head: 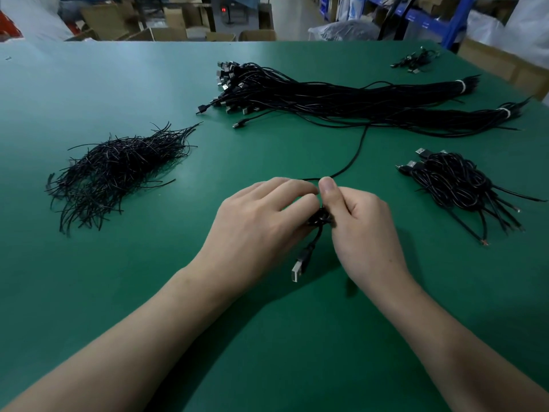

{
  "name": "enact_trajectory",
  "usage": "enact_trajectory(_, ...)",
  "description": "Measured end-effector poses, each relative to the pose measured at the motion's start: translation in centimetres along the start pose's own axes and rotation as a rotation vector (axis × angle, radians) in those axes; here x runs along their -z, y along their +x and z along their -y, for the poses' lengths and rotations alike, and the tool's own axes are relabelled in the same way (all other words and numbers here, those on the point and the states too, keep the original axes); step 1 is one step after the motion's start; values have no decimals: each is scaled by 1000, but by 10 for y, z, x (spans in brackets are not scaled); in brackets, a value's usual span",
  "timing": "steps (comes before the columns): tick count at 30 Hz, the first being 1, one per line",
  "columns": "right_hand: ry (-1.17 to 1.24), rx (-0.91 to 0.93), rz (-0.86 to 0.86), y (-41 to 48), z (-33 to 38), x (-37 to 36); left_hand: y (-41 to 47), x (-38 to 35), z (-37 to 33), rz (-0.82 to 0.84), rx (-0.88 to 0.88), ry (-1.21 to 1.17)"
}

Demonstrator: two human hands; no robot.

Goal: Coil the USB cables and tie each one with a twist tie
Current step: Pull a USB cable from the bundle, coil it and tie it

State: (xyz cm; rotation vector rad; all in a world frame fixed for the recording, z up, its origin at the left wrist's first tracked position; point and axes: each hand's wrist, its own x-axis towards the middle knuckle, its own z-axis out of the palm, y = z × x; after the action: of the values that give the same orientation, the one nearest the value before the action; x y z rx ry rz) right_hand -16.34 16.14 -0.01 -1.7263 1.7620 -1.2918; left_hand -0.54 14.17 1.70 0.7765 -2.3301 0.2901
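A black USB cable (355, 153) runs from the big bundle down to my hands at the table's middle. My left hand (255, 215) and my right hand (359, 221) meet over a small coil (319, 219) of that cable, fingers curled round it. My right thumb pinches the cable at the top. The cable's USB plug (300, 267) hangs below the coil, between my wrists. A loose heap of black twist ties (118, 171) lies to the left. Most of the coil is hidden by my fingers.
Two long tied bundles of uncoiled USB cables (341, 96) stretch across the back of the green table (148, 292). A pile of coiled, tied cables (457, 185) sits at the right. A few more cables (416, 60) lie at the far right corner. Boxes stand beyond the table.
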Motion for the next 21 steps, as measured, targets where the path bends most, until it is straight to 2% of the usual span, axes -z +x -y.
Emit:
enact_trajectory(3, 61, -18, 20, 2, 1, -1, -2, -2, 3, 23, 33, -78)
enact_trajectory(6, 53, 41, -5, 1, 4, 0, -5, -8, 2, 10, 235, -338)
enact_trajectory(9, 19, 153, -52, -2, 7, 3, -6, -13, -2, -37, 439, -704)
enact_trajectory(13, -68, 290, -111, -3, 6, 4, -3, -17, -7, 48, 705, -1311)
enact_trajectory(15, -111, 364, -145, -3, 6, 5, -2, -16, -9, 102, 801, -1536)
enact_trajectory(18, -132, 386, -173, -3, 8, 6, -1, -17, -11, 51, 917, -1641)
enact_trajectory(19, -106, 342, -170, -2, 6, 5, -2, -19, -11, -2, 926, -1603)
enact_trajectory(21, -19, 209, -140, -1, 2, 2, -5, -21, -8, -88, 809, -1420)
